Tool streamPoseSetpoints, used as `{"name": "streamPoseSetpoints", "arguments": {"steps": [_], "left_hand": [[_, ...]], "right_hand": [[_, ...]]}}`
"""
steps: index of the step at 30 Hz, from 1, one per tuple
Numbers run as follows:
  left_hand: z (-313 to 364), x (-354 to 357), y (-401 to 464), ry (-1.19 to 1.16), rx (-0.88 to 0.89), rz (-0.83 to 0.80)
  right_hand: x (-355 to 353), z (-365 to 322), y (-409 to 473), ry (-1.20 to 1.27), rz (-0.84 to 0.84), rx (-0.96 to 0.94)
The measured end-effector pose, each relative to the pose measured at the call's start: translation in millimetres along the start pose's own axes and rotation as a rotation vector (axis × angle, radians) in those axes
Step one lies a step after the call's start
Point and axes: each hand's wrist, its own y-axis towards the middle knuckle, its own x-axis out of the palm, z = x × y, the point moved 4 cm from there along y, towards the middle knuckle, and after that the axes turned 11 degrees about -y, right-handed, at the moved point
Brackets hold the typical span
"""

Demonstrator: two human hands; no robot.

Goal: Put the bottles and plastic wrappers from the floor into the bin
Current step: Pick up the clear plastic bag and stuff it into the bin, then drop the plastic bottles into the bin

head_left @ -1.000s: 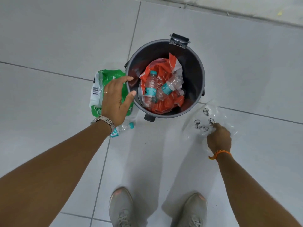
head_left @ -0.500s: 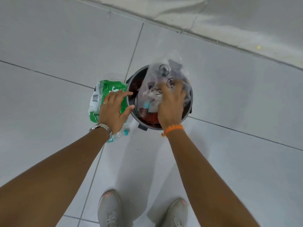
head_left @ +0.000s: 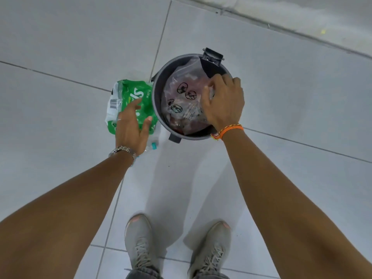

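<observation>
A dark round bin (head_left: pixel 156 101) stands on the tiled floor. A clear plastic wrapper (head_left: pixel 181 93) with black printed marks lies across its opening and covers the red wrapper and bottles below. My right hand (head_left: pixel 225 103) is over the bin's right side, fingers curled onto the wrapper's right edge. A green and white wrapper (head_left: pixel 130 91) lies on the floor against the bin's left side. My left hand (head_left: pixel 130 127) hovers over it with fingers spread, holding nothing. A small clear bottle with a teal cap (head_left: pixel 153 146) lies on the floor by my left wrist, mostly hidden.
The bin has a black hinge bracket (head_left: pixel 213 55) on its far rim and a foot pedal (head_left: pixel 174 137) at the near side. My grey shoes (head_left: pixel 138 242) stand just behind the bin. A wall base (head_left: pixel 281 23) runs along the top right.
My right hand lifted the clear wrapper off the floor at the right and brought it into the bin. My left hand left the bin's rim and moved over the green wrapper.
</observation>
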Motion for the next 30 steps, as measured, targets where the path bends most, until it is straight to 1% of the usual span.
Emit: {"name": "streamPoseSetpoints", "arguments": {"steps": [1,2,4,5,6,7,9,10,12,13,14,15,16,17,18,19,20,21,22,23,24,25,26,27,28,29,30], "left_hand": [[-16,2,-6,0.078,-0.063,-0.033],[-36,7,-12,0.176,-0.122,-0.11],[-73,23,-26,0.384,-0.226,-0.363],[-88,29,-33,0.481,-0.266,-0.477],[-100,34,-39,0.55,-0.286,-0.551],[-108,41,-44,0.589,-0.299,-0.585],[-118,47,-51,0.639,-0.315,-0.591],[-122,51,-52,0.667,-0.323,-0.601],[-123,53,-54,0.675,-0.355,-0.629],[-117,54,-55,0.661,-0.343,-0.614],[-107,48,-54,0.633,-0.321,-0.551],[-93,42,-53,0.554,-0.303,-0.424],[-77,30,-51,0.426,-0.281,-0.233],[-57,14,-47,0.257,-0.221,-0.005],[-35,-3,-44,0.069,-0.127,0.226],[-10,-22,-36,-0.105,-0.011,0.422],[16,-38,-28,-0.232,0.109,0.541],[42,-48,-16,-0.315,0.206,0.592],[67,-52,-1,-0.352,0.268,0.591],[94,-50,12,-0.375,0.291,0.55],[115,-43,26,-0.373,0.274,0.481],[133,-27,39,-0.345,0.239,0.367],[145,-8,49,-0.245,0.2,0.233],[151,11,56,-0.028,0.189,0.116],[152,27,60,0.237,0.203,0.029],[148,35,63,0.416,0.212,-0.004],[140,34,68,0.469,0.182,0.026]], "right_hand": [[6,8,-4,-0.043,0.019,0.021],[14,15,-6,-0.067,0.003,0.039],[23,20,-10,-0.073,-0.017,0.06],[24,20,-11,-0.055,0.008,0.083],[23,19,-11,-0.024,0.041,0.126],[24,22,-11,0.006,0.06,0.192],[30,27,-14,0.013,0.032,0.301],[33,29,-13,0.002,0.014,0.327],[36,30,-12,-0.03,-0.009,0.32],[36,29,-11,-0.048,-0.024,0.3],[35,27,-11,-0.052,-0.036,0.288],[35,26,-10,-0.041,-0.039,0.291],[34,28,-11,-0.012,-0.039,0.308],[33,29,-11,0.032,-0.035,0.331],[34,31,-11,0.085,-0.032,0.352],[33,33,-10,0.145,-0.025,0.371],[33,33,-9,0.206,-0.015,0.391],[33,34,-8,0.269,-0.001,0.415],[32,35,-8,0.336,0.019,0.439],[30,38,-9,0.416,0.042,0.474],[28,41,-9,0.511,0.078,0.525],[27,46,-11,0.612,0.121,0.593],[25,51,-13,0.71,0.165,0.675],[23,53,-14,0.796,0.21,0.749],[22,57,-15,0.855,0.251,0.804],[23,58,-14,0.899,0.272,0.827],[23,57,-14,0.926,0.27,0.817]]}}
